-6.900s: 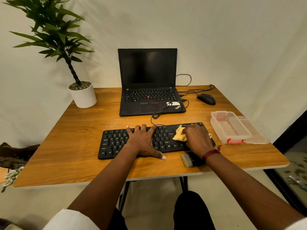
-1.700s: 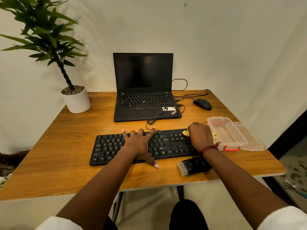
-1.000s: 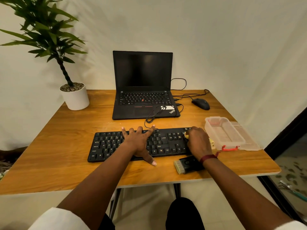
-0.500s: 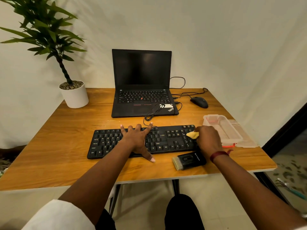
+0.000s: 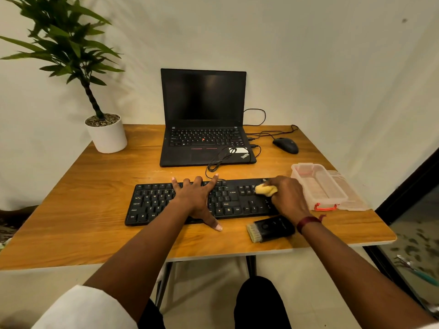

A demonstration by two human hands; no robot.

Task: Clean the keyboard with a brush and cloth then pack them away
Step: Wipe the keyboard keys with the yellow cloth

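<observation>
Keyboard [image 5: 237, 200] black, lower centre of frame, on wooden table [image 5: 95, 210]. Left hand [image 5: 196, 198] flat on mid keys, fingers spread, holding kbd down. Right hand [image 5: 288, 197] at kbd's right end, fingers curled round yellow cloth [image 5: 265, 189], pressed on keys. Brush [image 5: 269, 228] lies below kbd, near right wrist, bristles pointing left. Clear box [image 5: 318, 186] w/ red clip at right of frame, open.

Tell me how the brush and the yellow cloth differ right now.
The brush lies untouched on the table by the keyboard; the yellow cloth is bunched in the right hand on the keyboard's right end. The brush is black with pale bristles; the cloth is crumpled. Neither is in the clear box yet.
</observation>
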